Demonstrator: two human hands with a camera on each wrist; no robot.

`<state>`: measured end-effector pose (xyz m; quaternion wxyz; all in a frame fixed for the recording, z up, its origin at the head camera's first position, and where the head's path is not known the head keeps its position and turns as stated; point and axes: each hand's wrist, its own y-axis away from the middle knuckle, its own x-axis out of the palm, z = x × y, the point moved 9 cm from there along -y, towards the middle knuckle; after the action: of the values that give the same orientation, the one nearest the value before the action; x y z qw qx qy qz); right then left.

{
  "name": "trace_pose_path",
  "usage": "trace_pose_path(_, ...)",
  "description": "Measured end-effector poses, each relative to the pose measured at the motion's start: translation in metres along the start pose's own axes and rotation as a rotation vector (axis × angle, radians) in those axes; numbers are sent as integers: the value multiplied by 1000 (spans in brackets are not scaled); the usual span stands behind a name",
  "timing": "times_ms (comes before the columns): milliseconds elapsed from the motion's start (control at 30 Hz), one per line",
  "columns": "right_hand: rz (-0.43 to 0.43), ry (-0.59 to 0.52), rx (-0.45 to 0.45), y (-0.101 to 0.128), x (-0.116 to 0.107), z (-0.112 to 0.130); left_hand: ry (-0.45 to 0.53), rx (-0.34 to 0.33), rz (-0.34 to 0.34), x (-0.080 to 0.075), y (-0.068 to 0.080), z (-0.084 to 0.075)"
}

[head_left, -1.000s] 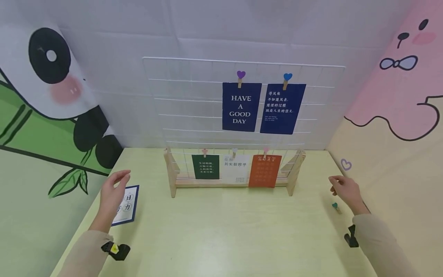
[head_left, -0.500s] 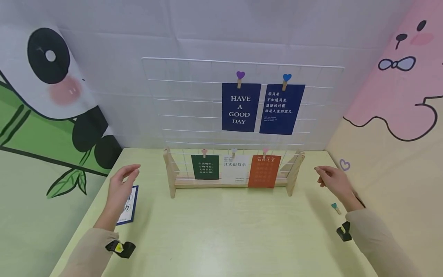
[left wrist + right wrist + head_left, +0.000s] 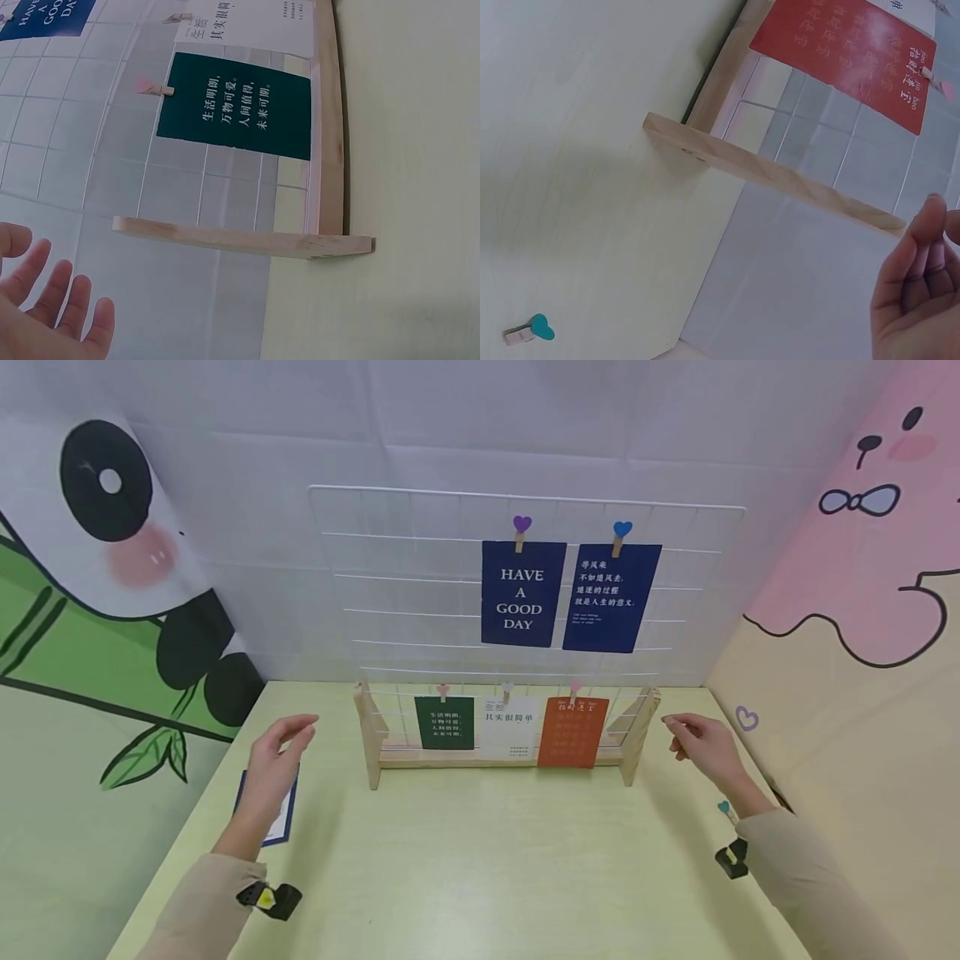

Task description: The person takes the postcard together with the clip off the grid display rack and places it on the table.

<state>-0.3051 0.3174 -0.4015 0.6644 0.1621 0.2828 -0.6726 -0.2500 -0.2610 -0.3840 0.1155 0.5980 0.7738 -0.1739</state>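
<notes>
rack: wire grid rack (image 3: pixel 525 610) on wooden feet, upright at the back middle of the table (image 3: pixel 487 860); my landmark for everything below.
step: both my hands are closing on the rack's two ends, neither touching yet; I judge this as the reach before gripping the frame.
next move: needs each hand to land on its wooden side foot (image 3: pixel 240 238) evenly, so the rack doesn't tip or shed cards.
left hand: my left hand (image 3: pixel 276 758) hovers just left of the rack's left foot, fingers straight and loosely spread, palm inward, holding nothing.
right hand: my right hand (image 3: pixel 701 746) is near the rack's right foot (image 3: pixel 772 174), fingers loosely curled, thumb and forefinger close together, nothing held as far as I can tell.
arms: both forearms angled in from the table's front corners, wrists level.
on rack: green card (image 3: pixel 446 722), white card (image 3: pixel 510 725), orange card (image 3: pixel 573 731) low; two navy cards (image 3: pixel 570 595) up top, all pegged.
left of rack: blue card (image 3: pixel 279 814) flat on the table, partly under my left forearm.
right of rack: teal heart peg (image 3: pixel 726 811) lying on the table, beside my right wrist.
</notes>
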Motion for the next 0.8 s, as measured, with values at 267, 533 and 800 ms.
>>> trace_pose_path(267,7,-26,31,3,9,18,12,-2,23,8,2,-7)
trace_pose_path(533,30,-58,22,2,19,26,20,-10,44,16,3,-5)
trace_pose_path(800,29,-78,11,-3,27,31,37,13,81,25,2,-8)
